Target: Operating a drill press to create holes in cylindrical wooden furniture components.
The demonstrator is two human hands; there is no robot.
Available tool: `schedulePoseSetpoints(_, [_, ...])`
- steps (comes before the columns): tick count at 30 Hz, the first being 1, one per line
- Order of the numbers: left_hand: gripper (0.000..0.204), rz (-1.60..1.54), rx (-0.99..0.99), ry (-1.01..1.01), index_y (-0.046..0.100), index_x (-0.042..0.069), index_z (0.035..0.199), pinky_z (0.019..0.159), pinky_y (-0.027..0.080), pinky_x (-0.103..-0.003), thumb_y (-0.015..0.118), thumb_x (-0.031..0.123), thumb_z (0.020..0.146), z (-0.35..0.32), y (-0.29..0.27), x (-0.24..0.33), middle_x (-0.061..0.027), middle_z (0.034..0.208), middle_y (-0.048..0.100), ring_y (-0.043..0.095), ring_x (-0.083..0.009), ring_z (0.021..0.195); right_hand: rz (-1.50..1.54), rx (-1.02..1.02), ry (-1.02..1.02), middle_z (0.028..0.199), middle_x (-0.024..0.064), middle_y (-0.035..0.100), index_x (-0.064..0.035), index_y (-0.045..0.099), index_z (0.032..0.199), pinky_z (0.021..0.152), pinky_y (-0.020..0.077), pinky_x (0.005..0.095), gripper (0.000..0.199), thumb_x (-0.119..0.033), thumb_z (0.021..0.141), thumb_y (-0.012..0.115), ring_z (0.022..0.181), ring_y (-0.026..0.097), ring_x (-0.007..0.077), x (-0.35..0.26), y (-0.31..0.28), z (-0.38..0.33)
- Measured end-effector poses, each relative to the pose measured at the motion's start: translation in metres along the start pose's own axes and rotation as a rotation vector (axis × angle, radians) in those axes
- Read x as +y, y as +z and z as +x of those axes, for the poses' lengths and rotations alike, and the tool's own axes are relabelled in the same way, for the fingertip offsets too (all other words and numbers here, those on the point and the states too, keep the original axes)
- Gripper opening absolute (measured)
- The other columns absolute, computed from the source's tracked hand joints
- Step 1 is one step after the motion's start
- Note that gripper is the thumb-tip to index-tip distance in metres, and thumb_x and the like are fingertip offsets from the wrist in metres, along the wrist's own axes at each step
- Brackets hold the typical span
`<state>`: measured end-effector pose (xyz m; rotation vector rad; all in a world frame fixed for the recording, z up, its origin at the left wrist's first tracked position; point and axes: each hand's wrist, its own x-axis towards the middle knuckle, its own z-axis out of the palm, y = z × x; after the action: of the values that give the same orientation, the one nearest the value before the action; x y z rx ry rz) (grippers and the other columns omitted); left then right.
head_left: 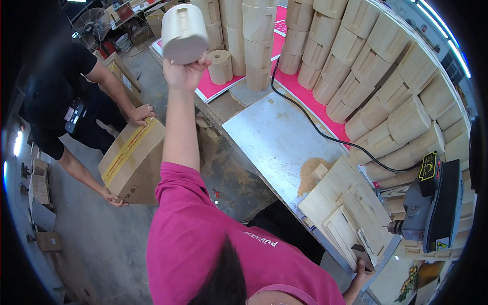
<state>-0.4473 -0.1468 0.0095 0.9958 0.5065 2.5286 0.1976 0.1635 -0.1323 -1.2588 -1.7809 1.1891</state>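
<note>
Raised at the far end of my outstretched arm, my left hand [185, 72] grips a pale wooden cylinder [184, 25] from below. The cylinder has a slot cut in its side, and its flat grey-brown base faces me. A shorter wooden cylinder [221, 68] with a hole in its top stands just beyond that hand. At the lower right, my right hand [362, 277] has its fingers on a small dark block [363, 255] at the near end of a wooden board jig [345, 203]. Part of this hand is hidden behind the block.
Stacked wooden cylinders [351, 66] line the far and right sides on pink sheets. A drilling machine [427, 208] stands right of the jig, its black cable [325, 131] crossing the white worktop [269, 137]. Sawdust [307, 175] lies there. At left, a person holds a cardboard box [134, 157].
</note>
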Motion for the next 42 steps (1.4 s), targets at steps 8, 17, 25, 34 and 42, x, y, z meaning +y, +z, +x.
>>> schedulePoseSetpoints(8, [0.061, 1.336, 0.478, 0.174, 0.04, -0.005, 0.119, 0.078, 0.048, -0.031, 0.072, 0.013, 0.071, 0.025, -0.078, -0.013, -0.0149, 0.107, 0.055, 0.057, -0.0218, 0.094, 0.004, 0.063, -0.021, 0.092, 0.0128, 0.059, 0.0065, 0.05, 0.107, 0.069, 0.0471, 0.0281, 0.053, -0.015, 0.067, 0.076, 0.081, 0.057, 0.0193, 0.018, -0.005, 0.004])
schedulePoseSetpoints(17, [0.065, 1.664, 0.647, 0.243, 0.041, -0.004, 0.116, 0.088, 0.042, -0.036, 0.075, 0.015, 0.064, 0.042, -0.144, -0.049, -0.0198, 0.113, 0.051, 0.05, -0.0286, 0.107, -0.039, 0.103, 0.045, 0.09, 0.013, 0.061, 0.0059, 0.056, 0.097, 0.077, 0.0455, 0.0331, 0.047, -0.024, 0.066, 0.076, 0.081, 0.058, 0.0209, -0.016, 0.01, -0.006])
schedulePoseSetpoints(25, [0.072, 1.623, 0.627, 0.147, 0.039, -0.002, 0.119, 0.083, 0.045, -0.036, 0.078, 0.016, 0.061, 0.047, -0.137, -0.062, -0.0162, 0.106, 0.055, 0.057, -0.0276, 0.096, 0.017, 0.067, 0.051, 0.095, 0.0102, 0.058, 0.0029, 0.051, 0.107, 0.082, 0.0449, 0.033, 0.054, -0.015, 0.062, 0.075, 0.09, 0.057, 0.0205, -0.004, 0.0, -0.007])
schedulePoseSetpoints(34, [0.089, 1.638, 0.665, 0.173, 0.024, -0.007, 0.13, 0.094, 0.038, -0.04, 0.078, 0.02, 0.064, 0.047, -0.102, -0.061, -0.0239, 0.126, 0.04, 0.044, -0.0302, 0.115, 0.056, 0.029, 0.023, 0.089, 0.0084, 0.062, 0.0018, 0.053, 0.101, 0.074, 0.0461, 0.0273, 0.044, -0.009, 0.063, 0.074, 0.083, 0.058, 0.0148, -0.024, 0.015, 0.003])
schedulePoseSetpoints(42, [0.056, 0.72, -0.125, 0.267, 0.029, -0.001, 0.131, 0.093, 0.037, -0.044, 0.056, 0.014, 0.084, 0.012, 0.218, -0.103, -0.0217, 0.13, 0.038, 0.048, -0.0357, 0.111, 0.112, -0.014, -0.017, 0.089, 0.0075, 0.062, 0.0022, 0.055, 0.098, 0.075, 0.0459, 0.0265, 0.04, -0.007, 0.065, 0.075, 0.083, 0.058, 0.0134, -0.021, 0.005, -0.004])
